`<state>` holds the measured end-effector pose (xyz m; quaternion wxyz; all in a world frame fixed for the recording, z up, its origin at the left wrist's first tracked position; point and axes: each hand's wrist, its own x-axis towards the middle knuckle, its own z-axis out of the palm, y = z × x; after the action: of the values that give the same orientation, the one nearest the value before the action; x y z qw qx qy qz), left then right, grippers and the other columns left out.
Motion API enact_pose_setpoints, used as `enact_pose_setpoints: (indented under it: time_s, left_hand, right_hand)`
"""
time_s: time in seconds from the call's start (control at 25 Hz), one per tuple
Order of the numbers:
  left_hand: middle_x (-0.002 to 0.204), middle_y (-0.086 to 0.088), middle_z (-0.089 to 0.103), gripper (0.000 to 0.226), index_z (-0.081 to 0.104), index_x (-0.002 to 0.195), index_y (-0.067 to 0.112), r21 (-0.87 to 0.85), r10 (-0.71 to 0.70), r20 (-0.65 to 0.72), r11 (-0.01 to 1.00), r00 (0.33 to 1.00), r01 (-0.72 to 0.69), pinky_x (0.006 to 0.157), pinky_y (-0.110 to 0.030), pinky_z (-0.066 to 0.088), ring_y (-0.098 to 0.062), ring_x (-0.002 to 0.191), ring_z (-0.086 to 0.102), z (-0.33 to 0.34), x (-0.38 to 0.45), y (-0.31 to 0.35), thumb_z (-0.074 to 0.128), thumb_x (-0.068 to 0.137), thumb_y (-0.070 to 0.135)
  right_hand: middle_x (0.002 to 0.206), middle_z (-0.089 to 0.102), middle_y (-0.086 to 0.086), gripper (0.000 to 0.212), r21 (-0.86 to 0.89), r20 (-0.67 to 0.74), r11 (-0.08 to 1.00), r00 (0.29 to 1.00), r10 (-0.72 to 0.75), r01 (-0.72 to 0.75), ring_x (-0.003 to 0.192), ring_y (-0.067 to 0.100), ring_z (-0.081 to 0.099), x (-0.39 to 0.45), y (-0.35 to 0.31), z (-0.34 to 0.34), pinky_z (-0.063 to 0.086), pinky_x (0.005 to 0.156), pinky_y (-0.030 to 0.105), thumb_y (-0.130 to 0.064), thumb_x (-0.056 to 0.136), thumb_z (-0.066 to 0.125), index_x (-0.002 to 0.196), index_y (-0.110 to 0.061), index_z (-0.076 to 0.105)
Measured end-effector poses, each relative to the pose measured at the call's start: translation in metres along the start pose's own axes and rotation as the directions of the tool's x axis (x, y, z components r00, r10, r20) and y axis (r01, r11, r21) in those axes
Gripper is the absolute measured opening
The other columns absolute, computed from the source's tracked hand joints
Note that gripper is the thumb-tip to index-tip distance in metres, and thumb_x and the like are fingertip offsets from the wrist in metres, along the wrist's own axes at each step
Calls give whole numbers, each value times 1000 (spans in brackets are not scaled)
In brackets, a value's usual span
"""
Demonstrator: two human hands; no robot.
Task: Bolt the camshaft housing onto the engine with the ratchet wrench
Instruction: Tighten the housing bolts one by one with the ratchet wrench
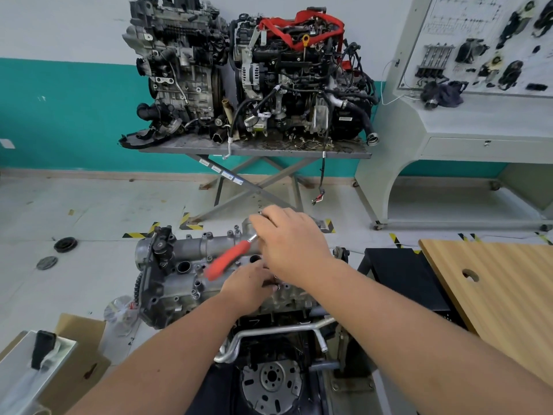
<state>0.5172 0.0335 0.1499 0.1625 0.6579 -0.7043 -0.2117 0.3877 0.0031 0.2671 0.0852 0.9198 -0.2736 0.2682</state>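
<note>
workshop floor [89, 199]; right hand [287, 244] seemingly grips ratchet wrench [230, 260].

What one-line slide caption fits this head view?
Right hand on the red-handled ratchet wrench above the camshaft housing, left hand working beside it.

dull cast grey metal on camshaft housing [206, 250], rough-looking. glossy red plastic or rubber grip on ratchet wrench [229, 260], bright chromed shank. pale wood-grain board [490, 283] at right, matt. brown cardboard [80, 348] at left. matt grey metal table [254, 149], grimy.
</note>
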Motion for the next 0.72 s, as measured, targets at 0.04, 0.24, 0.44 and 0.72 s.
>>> enact_pose_setpoints:
  time_s: [0.04, 0.24, 0.44, 0.72]
  left_hand:
    - [117, 6, 60, 23, 71, 114, 23, 28, -27, 14, 999, 1000, 27, 92, -37, 48, -15, 106, 59, -1, 1, 0, 60, 94, 28]
    - [122, 15, 55, 19, 74, 105, 22, 46, 1, 19, 999, 1000, -2, 92, -33, 44, -16, 107, 56, 1, 3, -3, 61, 94, 32]
    - [128, 16, 54, 21, 74, 107, 21, 35, -1, 13, 999, 1000, 0, 95, -36, 45, -16, 112, 56, 0, 2, -5, 63, 93, 31]
    - [127, 11, 57, 20, 74, 109, 20, 37, 38, 31, 999, 999, -39, 95, -39, 46, -20, 114, 56, -2, 1, -3, 62, 94, 27]
  right_hand:
    - [107, 60, 8, 38, -66, 107, 998, 994, 12, -5, 88, 29, 59, 3, -1, -7, 45, 71, 38, -31, 97, 42, 129, -15, 56]
    - [92, 59, 3, 34, -116, 392, 986, 907, 155, -119, 81, 26, 60, 29, 5, -29, 38, 63, 36, -38, 106, 26, 104, -18, 54]
    - [91, 75, 18, 12, 664, 747, -363, 558, 361, -654, 87, 30, 74, 26, -4, -20, 60, 78, 39, -5, 100, 45, 102, 2, 54]
    - [128, 63, -15, 21, 912, 276, 115, 796, 539, -395, 122, 1, 55, -5, -17, 16, 44, 102, 22, -44, 93, 53, 106, -53, 67]
